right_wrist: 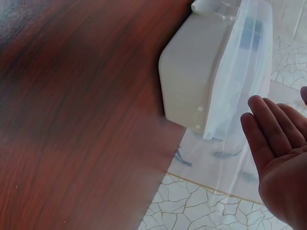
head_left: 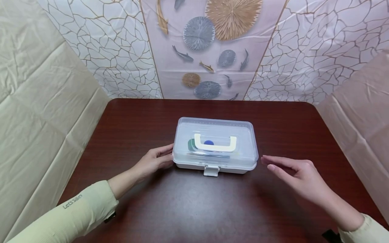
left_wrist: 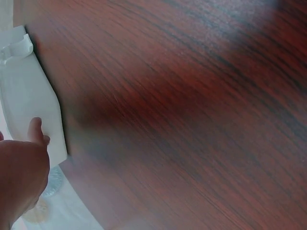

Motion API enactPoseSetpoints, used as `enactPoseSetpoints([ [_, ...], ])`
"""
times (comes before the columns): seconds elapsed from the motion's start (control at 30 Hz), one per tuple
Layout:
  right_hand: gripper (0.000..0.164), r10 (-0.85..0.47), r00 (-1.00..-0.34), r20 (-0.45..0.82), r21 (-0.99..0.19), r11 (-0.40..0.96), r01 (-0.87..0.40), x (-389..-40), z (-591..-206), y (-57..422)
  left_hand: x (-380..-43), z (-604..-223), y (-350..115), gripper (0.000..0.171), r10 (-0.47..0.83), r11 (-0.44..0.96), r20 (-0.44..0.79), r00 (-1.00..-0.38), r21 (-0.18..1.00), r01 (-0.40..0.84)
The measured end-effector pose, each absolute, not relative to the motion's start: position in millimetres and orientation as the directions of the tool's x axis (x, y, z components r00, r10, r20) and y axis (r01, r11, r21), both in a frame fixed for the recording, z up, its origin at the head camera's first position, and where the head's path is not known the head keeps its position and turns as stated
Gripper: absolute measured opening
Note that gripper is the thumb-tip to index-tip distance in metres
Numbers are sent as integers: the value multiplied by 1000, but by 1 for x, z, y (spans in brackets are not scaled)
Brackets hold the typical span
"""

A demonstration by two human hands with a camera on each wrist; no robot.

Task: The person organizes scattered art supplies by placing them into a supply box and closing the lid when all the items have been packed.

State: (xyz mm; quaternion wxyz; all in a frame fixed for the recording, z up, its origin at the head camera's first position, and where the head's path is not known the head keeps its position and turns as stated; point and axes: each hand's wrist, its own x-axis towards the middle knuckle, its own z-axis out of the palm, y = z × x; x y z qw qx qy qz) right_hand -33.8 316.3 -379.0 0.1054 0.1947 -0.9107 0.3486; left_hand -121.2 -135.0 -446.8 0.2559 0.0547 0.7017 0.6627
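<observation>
A plastic storage box (head_left: 215, 143) with a see-through lid and a white base sits on the dark wooden table, lid down. On the lid lies a white carrying handle (head_left: 215, 147), and a white latch (head_left: 211, 171) sticks out at the front. A green shape and a blue round one show through the lid. My left hand (head_left: 155, 160) has its fingertips at the box's left end, fingers fairly straight. Off the right end, my right hand (head_left: 299, 175) is held with fingers extended and nothing in it; the right wrist view shows its straight fingers (right_wrist: 273, 124) beside the box.
The reddish-brown table (head_left: 194, 209) reaches back to a patterned cloth (head_left: 121, 44) with fish and round leaf shapes. Plain beige cloth walls (head_left: 45, 111) stand along the left and right sides.
</observation>
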Motion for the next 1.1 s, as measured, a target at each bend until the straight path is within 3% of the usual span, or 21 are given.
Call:
enactPoseSetpoints([
  [0.3,30,-324,-900,291,-656,617,-434,-30,-379,308,-120,-446,-133,62,421,95,-294,-858,955,-280],
  [0.7,32,-442,-877,188,-718,547,-430,-24,-398,281,-118,-447,-134,61,420,67,-273,-865,960,-271],
  [1.1,45,-549,-835,-33,-903,374,-211,-32,-428,258,-118,-447,-133,60,408,71,-266,-874,963,-260],
])
